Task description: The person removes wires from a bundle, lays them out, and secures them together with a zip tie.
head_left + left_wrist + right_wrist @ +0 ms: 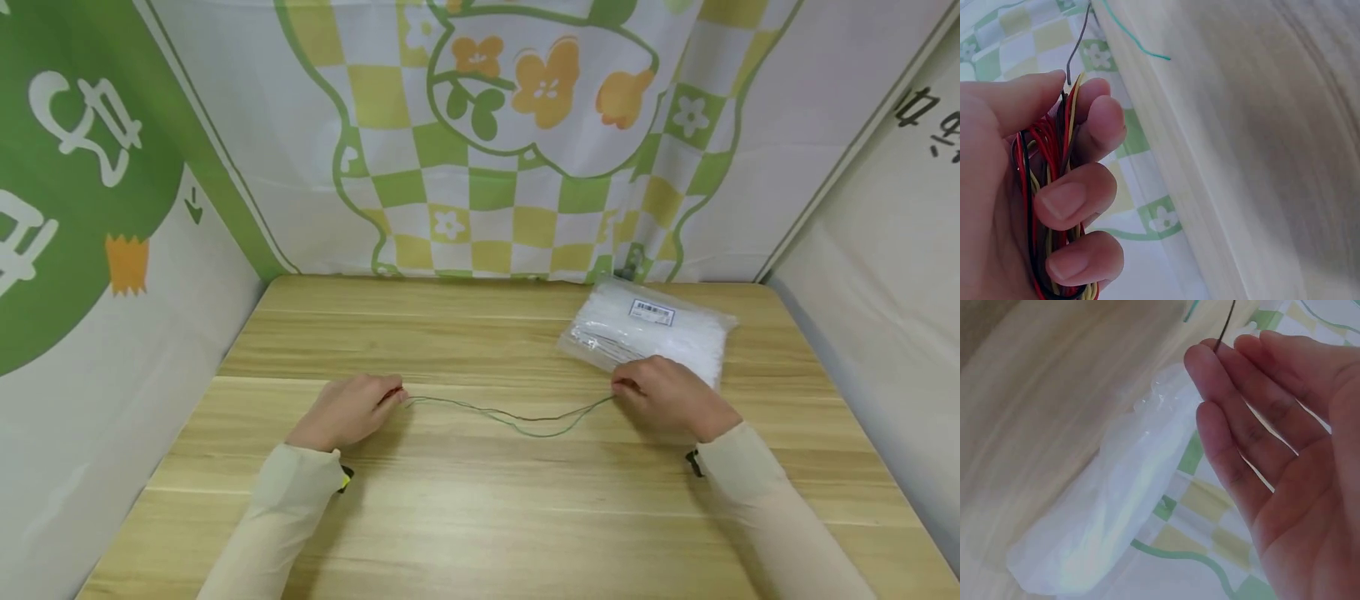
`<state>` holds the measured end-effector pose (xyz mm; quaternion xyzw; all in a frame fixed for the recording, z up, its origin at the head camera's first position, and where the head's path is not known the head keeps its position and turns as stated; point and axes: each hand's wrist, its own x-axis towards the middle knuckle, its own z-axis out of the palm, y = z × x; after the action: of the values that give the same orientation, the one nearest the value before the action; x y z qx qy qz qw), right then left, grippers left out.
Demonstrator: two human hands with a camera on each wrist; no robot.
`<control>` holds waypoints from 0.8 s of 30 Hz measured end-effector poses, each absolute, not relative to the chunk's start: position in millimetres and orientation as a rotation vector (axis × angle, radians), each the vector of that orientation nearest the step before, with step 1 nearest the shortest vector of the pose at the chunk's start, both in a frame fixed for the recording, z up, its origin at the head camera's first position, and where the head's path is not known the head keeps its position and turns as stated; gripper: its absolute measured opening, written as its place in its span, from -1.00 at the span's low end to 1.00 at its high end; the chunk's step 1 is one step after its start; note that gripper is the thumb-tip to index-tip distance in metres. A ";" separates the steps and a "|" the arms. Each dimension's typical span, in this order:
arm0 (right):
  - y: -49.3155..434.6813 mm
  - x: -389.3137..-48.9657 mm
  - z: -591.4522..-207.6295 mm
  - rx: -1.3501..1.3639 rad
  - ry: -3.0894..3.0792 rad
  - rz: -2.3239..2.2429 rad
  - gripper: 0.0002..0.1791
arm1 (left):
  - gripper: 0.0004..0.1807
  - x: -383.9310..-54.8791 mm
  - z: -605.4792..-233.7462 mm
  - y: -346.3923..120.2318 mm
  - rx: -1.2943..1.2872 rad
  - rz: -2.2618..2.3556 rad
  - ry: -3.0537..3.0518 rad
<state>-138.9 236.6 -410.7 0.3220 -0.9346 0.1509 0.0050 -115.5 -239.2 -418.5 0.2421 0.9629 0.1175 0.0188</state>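
My left hand curls round a folded bundle of thin wires, red, black and yellow, seen in the left wrist view. A green wire and a dark brownish wire sag side by side between my hands in the head view. On the left, the green wire's end stands free beside the fingertips, and the dark wire's end comes close to them. My right hand pinches the dark wire at its fingertips; the exact pinch is partly hidden. The green wire's other end shows just beyond these fingers in the right wrist view.
A clear plastic bag of white contents, with a barcode label, lies at the back right, just behind my right hand. Under both hands is a wooden table. Printed cloth encloses its back and sides.
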 end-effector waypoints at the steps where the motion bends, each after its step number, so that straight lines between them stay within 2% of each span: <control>1: 237.1 -139.1 -409.7 1.011 -2.922 0.485 -0.83 | -0.69 -115.3 -416.8 -240.3 0.741 0.369 2.996; 6: 239.0 -140.8 -404.4 1.017 -2.914 0.526 -0.88 | -0.64 -114.0 -411.1 -246.1 0.676 0.370 3.013; 10: 238.7 -142.0 -401.6 1.039 -2.902 0.526 -0.94 | -0.68 -113.3 -409.5 -246.6 0.665 0.375 3.012; 24: 219.1 -134.8 -397.7 1.175 -2.812 0.603 -0.95 | -0.73 -111.9 -405.3 -213.4 0.815 0.478 2.989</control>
<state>-134.8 219.1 -397.7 0.3781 -0.9050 0.1942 0.0175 -111.9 -213.4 -405.3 0.2600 0.9535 0.1524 0.0035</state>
